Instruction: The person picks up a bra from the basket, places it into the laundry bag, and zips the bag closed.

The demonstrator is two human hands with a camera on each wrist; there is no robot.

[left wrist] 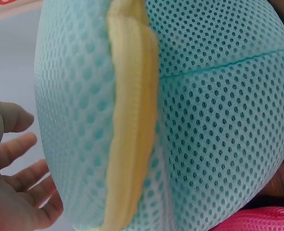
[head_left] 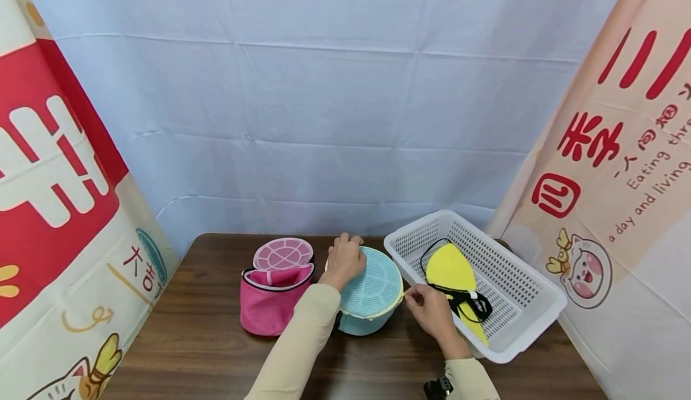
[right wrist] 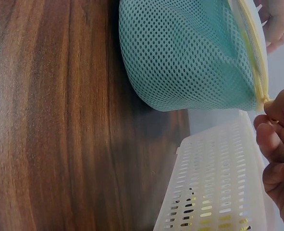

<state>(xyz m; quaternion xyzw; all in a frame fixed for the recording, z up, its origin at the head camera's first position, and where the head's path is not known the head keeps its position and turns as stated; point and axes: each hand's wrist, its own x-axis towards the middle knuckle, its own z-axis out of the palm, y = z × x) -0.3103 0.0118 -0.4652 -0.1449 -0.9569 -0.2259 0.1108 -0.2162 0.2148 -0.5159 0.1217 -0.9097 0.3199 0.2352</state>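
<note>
The left grip (head_left: pixel 345 262), loosely spread, rests on the round turquoise mesh bag (head_left: pixel 372 286); the right grip (head_left: pixel 432 311) pinches its yellow zipper pull (right wrist: pixel 266 102).

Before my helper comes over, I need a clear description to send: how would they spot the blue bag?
On the brown table, look between the pink bag and the white basket. There sits a round mesh bag, the right hand pinching at its zip. Unlike its neighbours, it is light blue with yellow trim.
</note>
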